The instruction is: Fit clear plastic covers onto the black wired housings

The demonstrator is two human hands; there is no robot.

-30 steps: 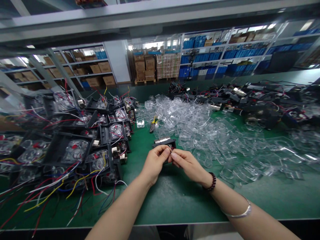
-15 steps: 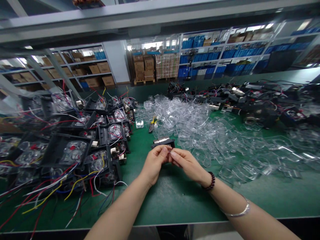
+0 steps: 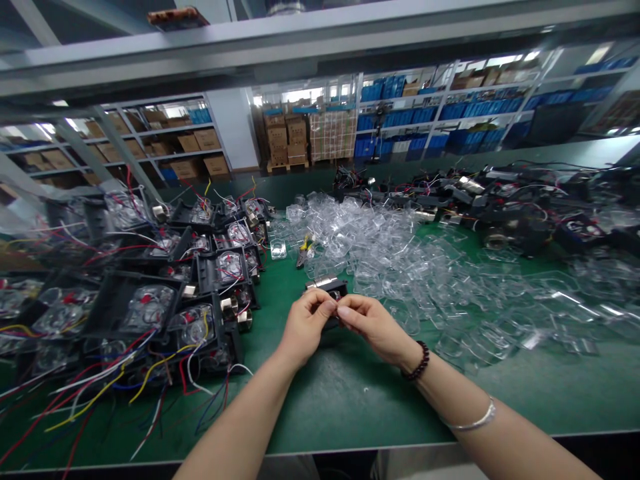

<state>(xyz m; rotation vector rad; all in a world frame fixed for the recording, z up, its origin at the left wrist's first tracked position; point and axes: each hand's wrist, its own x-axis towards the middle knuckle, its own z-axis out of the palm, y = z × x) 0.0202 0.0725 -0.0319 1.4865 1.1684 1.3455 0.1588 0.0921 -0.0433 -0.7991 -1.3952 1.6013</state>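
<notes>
My left hand [image 3: 309, 323] and my right hand [image 3: 369, 321] meet at the fingertips over a small black housing with a metal fitting [image 3: 323, 283]. Both hands are closed in a pinch, thumbs against forefingers. Whatever lies between the fingertips is too small to make out; it may be a thin wire end. The near part of the housing is hidden by my fingers. Just beyond it, yellow-handled pliers [image 3: 303, 252] lie on the green table [image 3: 345, 400], beside a small square clear plastic piece [image 3: 278, 249].
On the left, several black housings [image 3: 107, 303] with loose coloured wires are stacked. A wide heap of clear plastic covers [image 3: 370, 230] spreads to the right. Further back right lie black wired assemblies [image 3: 465, 190]. A metal shelf beam [image 3: 280, 43] crosses above.
My fingertips have shifted slightly, and a little more of the black housing shows behind them. Both hands remain pinched together. The view has moved slightly.
</notes>
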